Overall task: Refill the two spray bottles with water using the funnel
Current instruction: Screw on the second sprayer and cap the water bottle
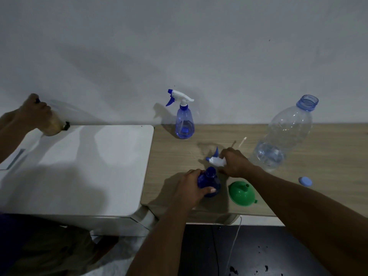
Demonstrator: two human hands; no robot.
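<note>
Blue spray bottle (209, 182), neck open, stands near the wooden table's (171, 156) front edge. Left hand (191, 186) wraps its body, thumb in front. Right hand (235, 162) just behind, fingers curled on detached spray head (217, 160). Green funnel (242, 193) lies mouth-down beside bottle, untouched.

Person, head view. The left forearm (159, 236) fills the lower centre of the frame and the right forearm (298, 206) the lower right; both are bare along the whole length that shows, from the frame edge to the wrist. The left hand (192, 186) and the right hand (236, 163), just below mid-frame, are bare as well. One short, trimmed thumbnail (212, 190) shows on the left hand. The knuckles of the right hand stand out as low ridges. Dim light leaves finer detail unclear.
</note>
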